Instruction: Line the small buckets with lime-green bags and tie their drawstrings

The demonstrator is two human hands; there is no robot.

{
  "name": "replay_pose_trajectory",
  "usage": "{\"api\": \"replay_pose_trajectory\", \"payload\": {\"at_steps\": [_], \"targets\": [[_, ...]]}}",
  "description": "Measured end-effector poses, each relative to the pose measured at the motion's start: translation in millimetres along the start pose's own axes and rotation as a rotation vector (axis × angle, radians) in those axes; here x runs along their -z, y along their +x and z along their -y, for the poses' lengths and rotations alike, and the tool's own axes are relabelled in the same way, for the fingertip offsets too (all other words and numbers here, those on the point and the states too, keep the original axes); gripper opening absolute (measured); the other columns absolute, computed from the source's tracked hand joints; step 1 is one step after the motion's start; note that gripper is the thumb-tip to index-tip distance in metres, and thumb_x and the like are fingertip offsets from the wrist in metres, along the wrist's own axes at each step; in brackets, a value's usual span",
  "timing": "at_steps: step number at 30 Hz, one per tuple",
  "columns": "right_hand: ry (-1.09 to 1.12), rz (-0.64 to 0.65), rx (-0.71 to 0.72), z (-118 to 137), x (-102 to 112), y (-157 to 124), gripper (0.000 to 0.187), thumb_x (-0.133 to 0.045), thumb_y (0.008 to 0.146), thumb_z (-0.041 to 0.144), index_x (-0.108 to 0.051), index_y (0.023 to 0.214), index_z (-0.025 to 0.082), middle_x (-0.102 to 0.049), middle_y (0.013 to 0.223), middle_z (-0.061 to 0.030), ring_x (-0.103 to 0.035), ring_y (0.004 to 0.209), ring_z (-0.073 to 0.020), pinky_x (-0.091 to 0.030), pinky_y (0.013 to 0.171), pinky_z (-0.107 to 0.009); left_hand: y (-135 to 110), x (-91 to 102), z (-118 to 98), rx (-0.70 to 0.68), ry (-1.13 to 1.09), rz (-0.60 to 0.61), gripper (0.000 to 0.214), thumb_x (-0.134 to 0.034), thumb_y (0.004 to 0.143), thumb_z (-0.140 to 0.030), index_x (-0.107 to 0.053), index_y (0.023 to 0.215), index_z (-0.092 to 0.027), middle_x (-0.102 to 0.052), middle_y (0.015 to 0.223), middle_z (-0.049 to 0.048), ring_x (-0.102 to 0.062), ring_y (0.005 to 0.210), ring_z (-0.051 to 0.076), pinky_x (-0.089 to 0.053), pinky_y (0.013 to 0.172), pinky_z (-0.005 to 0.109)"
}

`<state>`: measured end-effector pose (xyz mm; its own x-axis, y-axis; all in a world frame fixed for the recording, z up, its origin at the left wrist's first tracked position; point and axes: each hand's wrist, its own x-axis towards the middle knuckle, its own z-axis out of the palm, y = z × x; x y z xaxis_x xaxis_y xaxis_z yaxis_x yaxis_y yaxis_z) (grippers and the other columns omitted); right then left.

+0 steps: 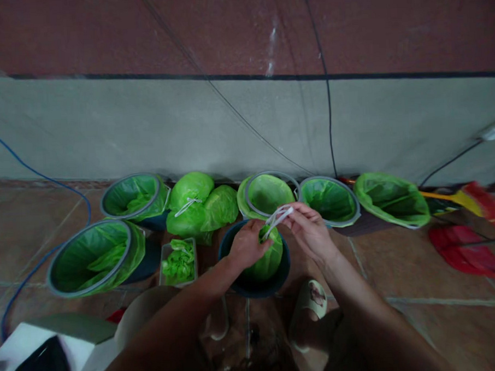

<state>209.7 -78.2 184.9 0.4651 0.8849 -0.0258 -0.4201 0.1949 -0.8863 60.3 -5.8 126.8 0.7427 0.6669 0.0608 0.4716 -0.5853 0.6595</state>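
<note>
My left hand (247, 243) grips the gathered neck of a green plastic bag (269, 255) that sits in a dark round bin (255, 286) on the floor in front of me. My right hand (310, 229) pinches a white tie strip (278, 217) above the bag's neck, fingers closed on it. Both hands meet over the bin. A tied, filled green bag (193, 201) with a white tie lies just left of the bin, against the wall.
Several grey-rimmed bins lined with green bags (95, 258) (132, 195) (268, 194) (329, 199) stand along the grey wall. A small tray of folded green bags (178, 260) lies left of the bin. A red broom and dustpan (467, 236) lie at right. A blue cable (33, 173) runs at left.
</note>
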Motion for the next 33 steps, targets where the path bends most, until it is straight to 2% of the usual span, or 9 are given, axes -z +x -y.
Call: {"api": "replay_pose_trajectory", "payload": {"at_steps": [5,10,13,16,18,20,26,30,33], "targets": [[-0.008,0.016,-0.019,-8,-1,1,0.021,-0.082,0.070,0.042,-0.075,0.081,0.025,-0.074,0.082,0.0000,-0.068,0.080,-0.0149,-0.054,0.081,-0.030,0,-3.7,-2,0.077,0.073,0.042,0.022,-0.053,0.092,-0.032,-0.068,0.095,-0.016,-0.070,0.090,0.0074,-0.066,0.085,0.020,-0.050,0.082,0.031],[0.031,-0.062,-0.080,-12,7,6,0.027,-0.088,0.062,0.042,-0.074,0.075,0.024,-0.073,0.081,0.0021,-0.067,0.080,-0.0120,-0.055,0.079,-0.025,4,-2.3,4,0.129,-0.346,0.066,0.034,-0.043,0.094,-0.035,-0.069,0.082,-0.016,-0.067,0.072,0.0023,-0.060,0.068,0.015,-0.047,0.072,0.028],[0.048,-0.112,-0.163,-9,14,7,0.026,-0.091,0.058,0.035,-0.070,0.067,0.022,-0.072,0.077,0.0036,-0.066,0.075,-0.0093,-0.056,0.077,-0.022,7,-2.3,13,0.228,-0.600,-0.029,0.038,-0.043,0.092,-0.039,-0.068,0.076,-0.015,-0.068,0.074,0.0035,-0.062,0.072,0.016,-0.048,0.074,0.028],[0.018,-0.059,-0.259,-4,17,5,0.022,-0.089,0.059,0.026,-0.069,0.066,0.021,-0.073,0.083,0.0029,-0.066,0.073,-0.0085,-0.056,0.076,-0.022,12,-1.9,25,0.379,-0.752,-0.136,0.041,-0.042,0.092,-0.043,-0.065,0.074,-0.015,-0.068,0.073,0.0055,-0.062,0.070,0.016,-0.049,0.071,0.028],[-0.006,0.025,-0.291,0,16,1,0.020,-0.087,0.062,0.025,-0.069,0.069,0.020,-0.073,0.088,0.0013,-0.067,0.077,-0.0097,-0.056,0.078,-0.024,15,-0.8,31,0.460,-0.696,-0.124,0.039,-0.042,0.092,-0.042,-0.066,0.079,-0.014,-0.066,0.068,0.0049,-0.060,0.062,0.015,-0.047,0.064,0.026],[-0.033,0.115,-0.297,1,14,-2,0.018,-0.085,0.065,0.025,-0.069,0.072,0.020,-0.073,0.091,0.0000,-0.067,0.080,-0.0112,-0.056,0.079,-0.026,18,0.5,34,0.440,-0.520,-0.017,0.038,-0.042,0.092,-0.039,-0.068,0.083,-0.013,-0.065,0.063,0.0037,-0.057,0.058,0.014,-0.046,0.060,0.026],[-0.091,0.299,-0.277,1,2,-12,0.017,-0.081,0.070,0.029,-0.069,0.078,0.020,-0.071,0.093,-0.0013,-0.065,0.080,-0.0127,-0.054,0.082,-0.029,7,-2.4,16,0.004,-0.037,0.260,0.030,-0.042,0.092,-0.025,-0.068,0.106,-0.017,-0.073,0.095,0.0061,-0.067,0.087,0.019,-0.051,0.083,0.031],[-0.099,0.325,-0.273,-5,1,-11,0.019,-0.078,0.073,0.031,-0.068,0.087,0.021,-0.071,0.098,-0.0021,-0.066,0.083,-0.0136,-0.054,0.082,-0.030,1,-5.6,7,-0.066,0.092,0.329,0.032,-0.042,0.094,-0.031,-0.068,0.106,-0.017,-0.073,0.100,0.0090,-0.068,0.093,0.023,-0.051,0.085,0.033],[-0.316,0.216,-0.183,-21,11,-4,0.035,-0.075,0.075,0.034,-0.065,0.108,0.024,-0.070,0.109,-0.0039,-0.065,0.073,-0.0121,-0.054,0.068,-0.027,5,-4.9,11,0.017,0.013,0.295,0.044,-0.030,0.099,-0.036,-0.069,0.103,-0.016,-0.073,0.093,0.0091,-0.068,0.088,0.021,-0.051,0.081,0.032]]}}
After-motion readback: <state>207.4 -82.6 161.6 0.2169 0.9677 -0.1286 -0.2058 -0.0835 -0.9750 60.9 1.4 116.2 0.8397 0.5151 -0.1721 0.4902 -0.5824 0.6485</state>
